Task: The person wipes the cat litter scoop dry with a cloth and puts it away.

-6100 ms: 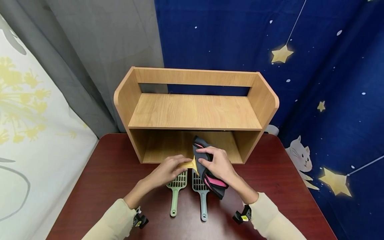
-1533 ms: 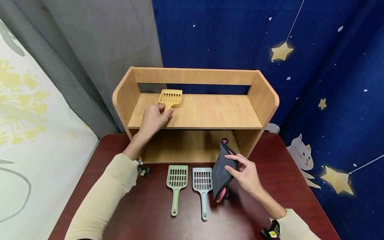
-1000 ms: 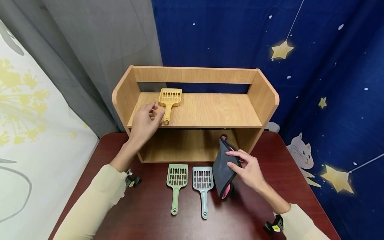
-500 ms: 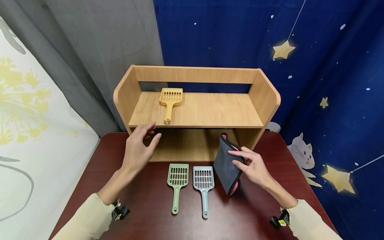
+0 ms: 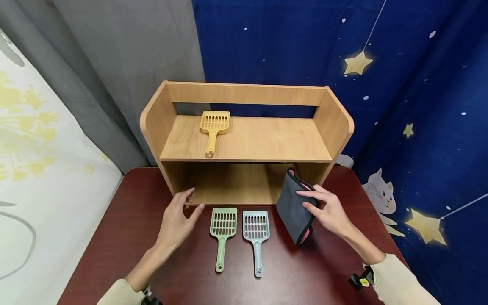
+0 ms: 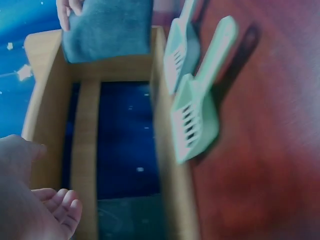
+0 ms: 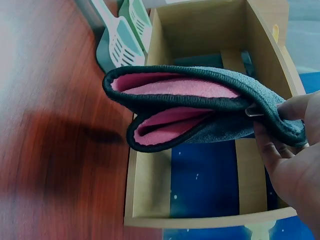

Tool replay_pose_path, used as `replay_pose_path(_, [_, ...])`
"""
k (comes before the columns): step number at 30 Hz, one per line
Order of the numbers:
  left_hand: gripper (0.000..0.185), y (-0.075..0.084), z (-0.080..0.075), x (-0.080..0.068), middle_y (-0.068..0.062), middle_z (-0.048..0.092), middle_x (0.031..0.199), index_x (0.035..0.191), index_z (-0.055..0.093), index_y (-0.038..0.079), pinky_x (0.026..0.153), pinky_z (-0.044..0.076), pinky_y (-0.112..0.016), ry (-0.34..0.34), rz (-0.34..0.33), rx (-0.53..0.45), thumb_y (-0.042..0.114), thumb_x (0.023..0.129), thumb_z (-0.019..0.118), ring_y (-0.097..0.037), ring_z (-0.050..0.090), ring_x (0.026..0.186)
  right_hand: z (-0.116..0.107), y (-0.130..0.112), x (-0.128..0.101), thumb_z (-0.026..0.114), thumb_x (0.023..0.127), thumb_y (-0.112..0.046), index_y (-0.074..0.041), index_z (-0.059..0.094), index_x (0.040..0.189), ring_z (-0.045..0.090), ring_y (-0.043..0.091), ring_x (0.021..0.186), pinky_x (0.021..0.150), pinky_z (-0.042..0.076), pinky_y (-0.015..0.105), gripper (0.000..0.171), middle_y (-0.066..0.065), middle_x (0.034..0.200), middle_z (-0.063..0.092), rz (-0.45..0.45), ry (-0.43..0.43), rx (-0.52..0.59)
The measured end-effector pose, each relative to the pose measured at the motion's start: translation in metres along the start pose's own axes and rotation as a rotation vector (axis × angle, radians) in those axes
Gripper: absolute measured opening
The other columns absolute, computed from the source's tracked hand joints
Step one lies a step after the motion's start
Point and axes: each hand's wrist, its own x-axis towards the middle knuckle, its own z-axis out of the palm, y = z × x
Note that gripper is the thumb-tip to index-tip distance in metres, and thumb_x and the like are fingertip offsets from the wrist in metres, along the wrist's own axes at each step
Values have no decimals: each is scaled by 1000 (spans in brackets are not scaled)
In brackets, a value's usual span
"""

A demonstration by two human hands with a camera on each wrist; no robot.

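My right hand (image 5: 331, 211) pinches a folded cloth (image 5: 296, 208), grey outside and pink inside with a black stitched edge. In the right wrist view the cloth's pink folds (image 7: 175, 89) face the camera. Nothing is held by my left hand (image 5: 176, 222); its fingers are loosely bent, left of a green litter scoop (image 5: 223, 224). A light blue litter scoop (image 5: 256, 226) lies between the green one and the cloth, both handles pointing to the table's near edge. A yellow litter scoop (image 5: 214, 123) lies on the upper shelf, toward its left side.
A two-tier wooden shelf (image 5: 267, 137) stands at the back of the dark red table (image 5: 198, 279). Its lower compartment (image 5: 228, 182) opens toward the scoops. Behind it hang a grey curtain (image 5: 129, 51) and a blue starry curtain (image 5: 286, 46).
The yellow scoop went from between my hands to the upper shelf, where my left hand let go of it and drew back down toward the table. My right hand moved rightward with the cloth.
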Motion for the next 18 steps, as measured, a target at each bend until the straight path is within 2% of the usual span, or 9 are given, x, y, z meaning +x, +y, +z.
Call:
replay_pose_path(5, [61, -14, 19, -24, -13, 68, 118, 140, 61, -5, 85, 55, -48, -45, -60, 30, 16, 89, 87, -31, 67, 101, -6, 3, -5, 78, 88, 13, -3, 78, 123, 62, 8, 104, 76, 54, 16, 38, 15, 123, 69, 51, 2, 7])
replay_pose_path(10, [70, -21, 38, -44, -18, 67, 121, 141, 59, -8, 85, 56, -47, -97, -101, 42, 18, 85, 91, -31, 67, 101, -9, 6, -9, 78, 87, 14, -2, 78, 124, 63, 8, 100, 75, 55, 16, 40, 14, 120, 70, 53, 10, -11])
replay_pose_path(18, [83, -23, 59, -61, -22, 65, 123, 144, 54, -12, 85, 56, -48, -167, -160, 49, 30, 83, 92, -33, 66, 105, -8, 11, -13, 78, 87, 14, -2, 77, 124, 63, 8, 95, 73, 56, 16, 40, 13, 116, 69, 68, 17, -9])
